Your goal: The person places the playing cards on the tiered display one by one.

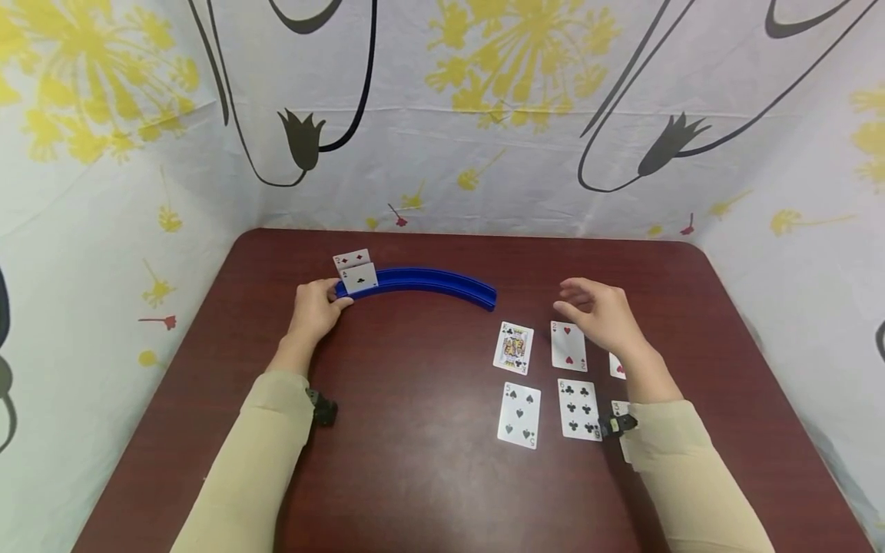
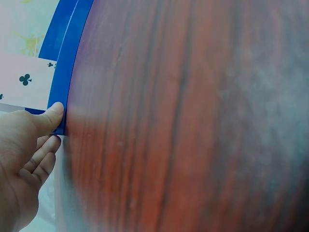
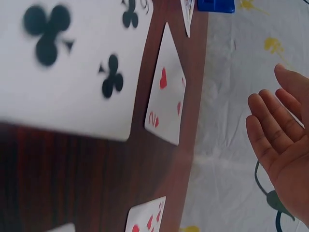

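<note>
A curved blue card holder [image 1: 429, 280] lies near the far side of the table. My left hand [image 1: 314, 309] grips its left end, the thumb in front; the left wrist view shows that thumb [image 2: 55, 112] on the blue edge. In the holder beside this hand stand a club card [image 1: 360, 279] and, behind it, a diamond card [image 1: 352, 258]. My right hand [image 1: 603, 313] is held in the air above the two of hearts [image 1: 568, 347], holding nothing. Its fingers [image 3: 270, 121] look relaxed and slightly bent in the right wrist view.
Face-up cards lie in two rows on the right: king of clubs [image 1: 514, 348], five of spades [image 1: 518, 415], six of clubs [image 1: 578, 408]. A heart card [image 1: 617, 367] and another card [image 1: 618, 408] are partly hidden by my right arm. Patterned cloth [image 1: 512, 184] hangs behind the brown table [image 1: 415, 430].
</note>
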Demonstrator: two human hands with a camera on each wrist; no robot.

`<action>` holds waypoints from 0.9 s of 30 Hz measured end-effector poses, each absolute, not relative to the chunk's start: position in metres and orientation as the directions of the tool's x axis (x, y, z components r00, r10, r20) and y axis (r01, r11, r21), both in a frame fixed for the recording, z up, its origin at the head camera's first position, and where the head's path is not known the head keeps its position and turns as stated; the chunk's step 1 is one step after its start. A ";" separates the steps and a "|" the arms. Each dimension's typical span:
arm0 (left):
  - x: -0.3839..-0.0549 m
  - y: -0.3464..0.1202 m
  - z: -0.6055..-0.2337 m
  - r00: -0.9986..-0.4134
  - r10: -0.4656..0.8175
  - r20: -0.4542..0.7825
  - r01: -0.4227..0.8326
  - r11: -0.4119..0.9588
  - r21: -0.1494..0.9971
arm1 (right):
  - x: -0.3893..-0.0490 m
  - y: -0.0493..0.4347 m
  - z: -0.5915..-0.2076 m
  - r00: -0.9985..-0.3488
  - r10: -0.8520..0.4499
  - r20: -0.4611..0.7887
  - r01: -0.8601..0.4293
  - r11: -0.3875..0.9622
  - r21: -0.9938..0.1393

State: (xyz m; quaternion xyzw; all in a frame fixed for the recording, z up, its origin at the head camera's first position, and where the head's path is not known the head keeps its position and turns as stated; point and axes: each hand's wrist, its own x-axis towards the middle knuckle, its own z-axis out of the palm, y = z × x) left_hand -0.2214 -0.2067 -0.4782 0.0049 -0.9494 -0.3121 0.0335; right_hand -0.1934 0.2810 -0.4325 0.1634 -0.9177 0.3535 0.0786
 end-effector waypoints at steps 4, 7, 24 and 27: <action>-0.221 -0.207 -0.479 -0.997 -0.029 0.071 0.019 0.803 0.595 | -0.191 0.289 -0.432 -0.940 -0.229 0.254 -0.339 0.708 -0.619; -0.221 -0.207 -0.480 -0.997 -0.027 0.078 0.025 0.803 0.595 | -0.188 0.296 -0.432 -0.942 -0.225 0.249 -0.333 0.719 -0.610; -0.221 -0.207 -0.480 -0.998 -0.028 0.060 0.013 0.800 0.600 | -0.176 0.330 -0.440 -0.953 -0.200 0.226 -0.297 0.749 -0.592; -0.221 -0.207 -0.481 -0.997 -0.028 0.070 0.019 0.803 0.596 | -0.173 0.335 -0.440 -0.960 -0.191 0.205 -0.278 0.753 -0.597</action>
